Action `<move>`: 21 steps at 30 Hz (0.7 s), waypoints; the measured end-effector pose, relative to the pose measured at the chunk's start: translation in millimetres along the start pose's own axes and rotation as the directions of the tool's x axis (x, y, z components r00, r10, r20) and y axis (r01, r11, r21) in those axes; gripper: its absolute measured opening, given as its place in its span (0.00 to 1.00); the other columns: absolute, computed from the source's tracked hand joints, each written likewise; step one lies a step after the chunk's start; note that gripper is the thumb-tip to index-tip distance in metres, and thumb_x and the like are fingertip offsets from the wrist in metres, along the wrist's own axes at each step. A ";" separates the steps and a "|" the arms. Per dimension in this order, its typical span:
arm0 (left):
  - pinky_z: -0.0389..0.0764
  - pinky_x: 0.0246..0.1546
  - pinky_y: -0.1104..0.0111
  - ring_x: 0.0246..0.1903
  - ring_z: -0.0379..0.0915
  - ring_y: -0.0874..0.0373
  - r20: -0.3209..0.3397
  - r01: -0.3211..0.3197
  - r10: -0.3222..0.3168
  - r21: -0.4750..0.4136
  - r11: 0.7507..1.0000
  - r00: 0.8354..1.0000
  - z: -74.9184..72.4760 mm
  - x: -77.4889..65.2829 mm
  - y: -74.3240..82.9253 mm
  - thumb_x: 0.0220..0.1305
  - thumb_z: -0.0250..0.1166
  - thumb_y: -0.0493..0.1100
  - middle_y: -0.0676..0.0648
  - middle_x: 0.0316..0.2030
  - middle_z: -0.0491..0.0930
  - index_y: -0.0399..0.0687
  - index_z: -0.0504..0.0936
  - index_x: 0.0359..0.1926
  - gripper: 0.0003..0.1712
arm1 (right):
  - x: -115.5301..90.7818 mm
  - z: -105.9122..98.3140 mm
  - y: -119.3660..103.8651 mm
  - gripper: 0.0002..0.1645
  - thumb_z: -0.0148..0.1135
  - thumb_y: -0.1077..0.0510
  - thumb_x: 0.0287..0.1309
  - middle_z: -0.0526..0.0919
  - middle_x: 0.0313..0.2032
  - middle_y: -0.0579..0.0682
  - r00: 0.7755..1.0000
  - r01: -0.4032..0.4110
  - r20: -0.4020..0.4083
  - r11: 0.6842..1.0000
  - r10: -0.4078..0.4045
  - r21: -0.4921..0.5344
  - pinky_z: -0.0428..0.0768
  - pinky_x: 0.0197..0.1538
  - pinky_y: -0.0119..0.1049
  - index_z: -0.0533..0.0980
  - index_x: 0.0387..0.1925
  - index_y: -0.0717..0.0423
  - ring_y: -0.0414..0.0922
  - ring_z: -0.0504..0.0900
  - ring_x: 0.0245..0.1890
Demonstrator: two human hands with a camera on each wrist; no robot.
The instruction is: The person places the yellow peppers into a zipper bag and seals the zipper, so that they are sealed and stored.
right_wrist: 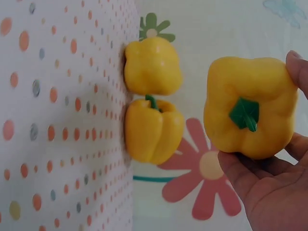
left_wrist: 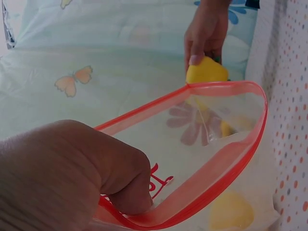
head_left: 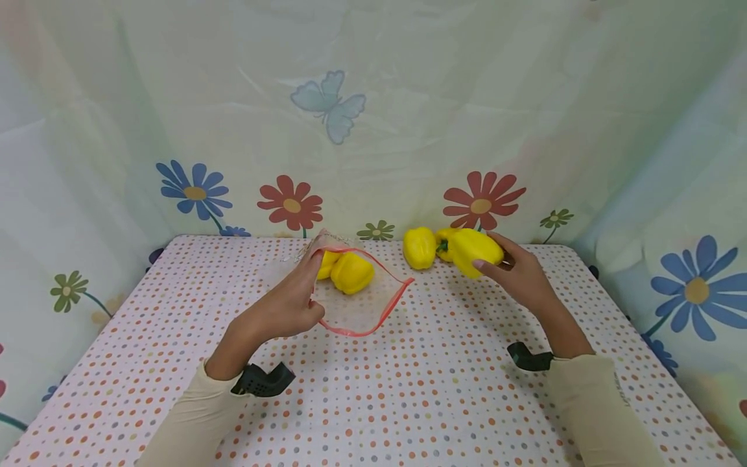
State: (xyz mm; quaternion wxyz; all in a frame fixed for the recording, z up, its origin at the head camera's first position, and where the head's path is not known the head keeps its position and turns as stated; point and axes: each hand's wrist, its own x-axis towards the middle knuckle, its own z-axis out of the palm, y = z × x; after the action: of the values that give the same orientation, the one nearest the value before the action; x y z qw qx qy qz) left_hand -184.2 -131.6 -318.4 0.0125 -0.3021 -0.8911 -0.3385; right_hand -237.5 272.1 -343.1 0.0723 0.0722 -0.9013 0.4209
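Left hand [head_left: 277,308] is gripping red-rimmed bag [head_left: 364,314], yellow peppers [head_left: 353,273] lying inside; right hand [head_left: 523,275] is holding green-stemmed pepper [head_left: 474,251] above counter [head_left: 420,389].

The person's left sleeve [head_left: 189,421] is showing long, beige fabric with fine creases. The right sleeve [head_left: 595,408], also beige, is bearing a dark outer marking, too small to read. A black, angular left wrist camera [head_left: 262,381] is displaying small perforations in its casing. The right wrist camera [head_left: 528,358] is presenting a similarly black, angular shape.
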 end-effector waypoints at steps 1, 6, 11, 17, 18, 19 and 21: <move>0.60 0.66 0.56 0.74 0.28 0.56 0.002 0.004 -0.004 -0.002 1.000 1.000 0.1 -0.2 0.1 0.50 0.58 0.24 0.52 0.75 0.23 0.41 0.32 0.76 0.59 | -0.8 0.7 -4.6 0.50 0.60 0.40 0.61 0.61 0.67 0.67 1.000 0.012 0.008 1.000 -0.012 0.006 0.73 0.55 0.54 0.51 0.76 0.54 0.66 0.69 0.60; 0.59 0.67 0.55 0.74 0.27 0.55 0.015 0.019 -0.019 -0.014 1.000 1.000 1.0 -0.4 0.9 0.49 0.58 0.25 0.50 0.75 0.21 0.39 0.31 0.76 0.59 | -4.5 4.5 -21.1 0.47 0.63 0.43 0.61 0.63 0.66 0.64 0.997 0.064 0.033 0.997 -0.065 0.043 0.75 0.53 0.50 0.54 0.75 0.53 0.63 0.72 0.58; 0.51 0.69 0.55 0.74 0.24 0.56 0.025 0.021 -0.020 -0.020 1.000 0.999 2.1 1.0 2.1 0.49 0.57 0.25 0.52 0.74 0.19 0.40 0.29 0.75 0.60 | -11.7 9.5 -39.8 0.45 0.65 0.46 0.60 0.67 0.64 0.59 0.989 0.139 0.049 0.988 -0.142 0.064 0.76 0.54 0.46 0.58 0.73 0.52 0.58 0.74 0.56; 0.50 0.69 0.54 0.73 0.22 0.56 0.031 0.020 -0.020 -0.009 1.000 0.999 2.7 1.3 2.1 0.50 0.55 0.25 0.50 0.75 0.20 0.39 0.29 0.75 0.58 | -21.4 12.3 -62.9 0.43 0.67 0.52 0.59 0.70 0.63 0.57 0.963 0.248 0.080 0.963 -0.257 0.104 0.76 0.53 0.35 0.60 0.72 0.54 0.55 0.76 0.55; 0.52 0.69 0.54 0.73 0.23 0.55 0.031 0.020 -0.020 -0.010 1.000 0.999 2.8 1.1 2.2 0.50 0.56 0.25 0.50 0.75 0.20 0.38 0.30 0.75 0.58 | -23.0 12.6 -66.5 0.43 0.68 0.54 0.58 0.70 0.62 0.57 0.959 0.263 0.081 0.958 -0.273 0.116 0.76 0.52 0.33 0.61 0.72 0.54 0.55 0.76 0.55; 0.52 0.69 0.54 0.74 0.23 0.55 0.028 0.018 -0.018 -0.013 1.000 0.999 2.9 1.1 2.3 0.49 0.56 0.25 0.50 0.75 0.20 0.38 0.29 0.75 0.59 | -24.4 13.2 -69.4 0.43 0.68 0.55 0.58 0.70 0.62 0.57 0.954 0.276 0.083 0.952 -0.289 0.133 0.76 0.52 0.32 0.61 0.72 0.54 0.55 0.76 0.55; 0.55 0.68 0.55 0.74 0.24 0.55 0.026 0.019 -0.019 -0.021 1.000 0.999 3.2 0.9 2.5 0.49 0.56 0.25 0.50 0.74 0.19 0.38 0.29 0.75 0.59 | -27.3 14.4 -75.1 0.42 0.68 0.58 0.58 0.69 0.63 0.57 0.943 0.303 0.087 0.937 -0.321 0.173 0.75 0.52 0.30 0.61 0.71 0.56 0.55 0.76 0.55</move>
State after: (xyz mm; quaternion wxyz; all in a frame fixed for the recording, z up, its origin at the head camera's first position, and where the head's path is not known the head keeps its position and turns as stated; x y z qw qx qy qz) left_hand -182.9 -127.8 -319.2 -0.0053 -0.2982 -0.8902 -0.3443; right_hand -197.5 215.3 -301.3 0.0807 0.2438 -0.8452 0.4688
